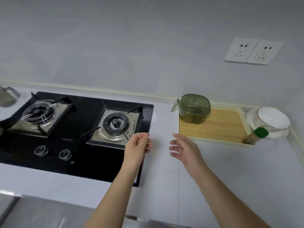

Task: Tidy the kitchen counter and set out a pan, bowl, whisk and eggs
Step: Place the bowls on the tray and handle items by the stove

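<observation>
My left hand point(137, 143) hovers over the right edge of the black gas hob point(77, 134), fingers loosely curled and holding nothing. My right hand point(184, 149) floats above the white counter point(222, 162) just left of the tray, fingers relaxed and empty. A white bowl point(271, 118) with a dark rim lies tilted on white dishes at the far right. No pan, whisk or eggs are in view.
A cream tray point(218, 124) with a wooden base holds a green-lidded container point(195, 109) and a green-capped spice bottle point(255, 135). A glass jug point(7, 97) stands at the far left. Two wall sockets point(253, 51) sit above the tray. The hob has two burners and two knobs.
</observation>
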